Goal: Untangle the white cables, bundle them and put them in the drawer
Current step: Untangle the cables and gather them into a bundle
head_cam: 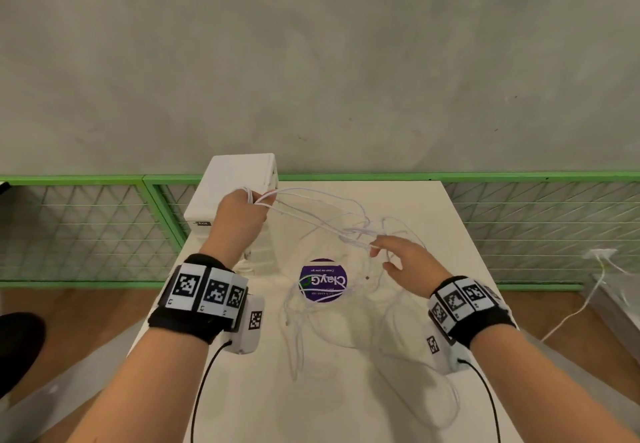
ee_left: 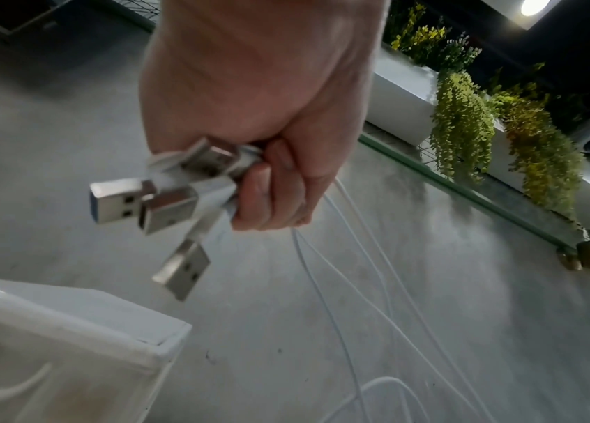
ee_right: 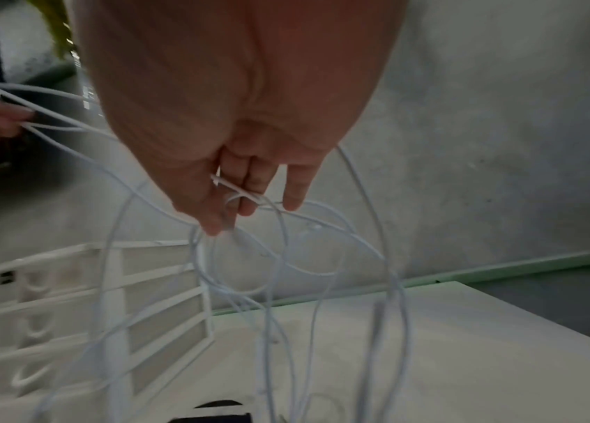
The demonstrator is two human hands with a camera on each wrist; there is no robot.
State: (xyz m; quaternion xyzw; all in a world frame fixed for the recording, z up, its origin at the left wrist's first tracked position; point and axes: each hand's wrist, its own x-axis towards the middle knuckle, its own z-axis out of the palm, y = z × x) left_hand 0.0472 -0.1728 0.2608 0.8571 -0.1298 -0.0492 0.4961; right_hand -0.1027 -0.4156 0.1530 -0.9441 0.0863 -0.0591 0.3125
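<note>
The thin white cables [head_cam: 313,220] are held stretched in the air above the pale rectangular table [head_cam: 446,234], between the two hands. Their metal USB plugs [ee_left: 163,200] are gripped in the left hand [head_cam: 239,215], whose fingers are curled tightly round the plug ends; four plugs are seen jutting from the fist in the left wrist view. The left hand is raised in front of the white plastic drawer unit [head_cam: 239,179], which stands at the far left corner of the table, and much of the unit's front is hidden behind that hand and forearm. Its stacked drawers with curved handles are shown, blurred, in the right wrist view [ee_right: 105,300], and whether any drawer is pulled out cannot be told from these views. The right hand [head_cam: 403,260] is held to the right of the drawer unit, over the middle of the table, with loosely bent fingers among the strands; a strand appears to be pinched between thumb and forefinger. From there the cables are draped in loose tangled loops down onto the table, partly across a round purple sticker [head_cam: 322,280] near its centre. A green wire-mesh fence [head_cam: 86,227] is seen behind the drawer unit, with a grey concrete wall [head_cam: 311,61] above it
</note>
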